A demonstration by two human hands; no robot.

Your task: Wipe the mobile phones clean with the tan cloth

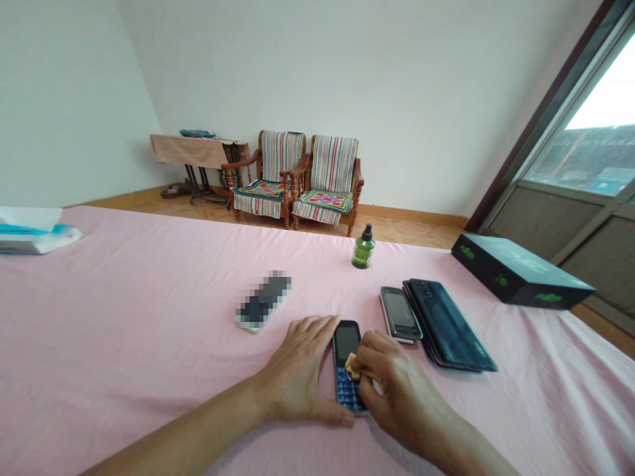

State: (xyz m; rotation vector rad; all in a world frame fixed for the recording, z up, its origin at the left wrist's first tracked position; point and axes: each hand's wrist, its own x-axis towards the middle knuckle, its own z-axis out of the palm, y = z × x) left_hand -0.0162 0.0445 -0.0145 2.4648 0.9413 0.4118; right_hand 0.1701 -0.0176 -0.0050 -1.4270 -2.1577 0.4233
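While the left hand sits open against a blue keypad phone, the right hand pinches a small yellow cloth on it.

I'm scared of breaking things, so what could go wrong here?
The small phone might slip out from between the left hand and the right hand, which is pressing a yellow cloth on it, and bump the gray phone close beside it. The pink sheet is soft and wrinkly, so things may not sit steady. An arm could perhaps knock over the green bottle.
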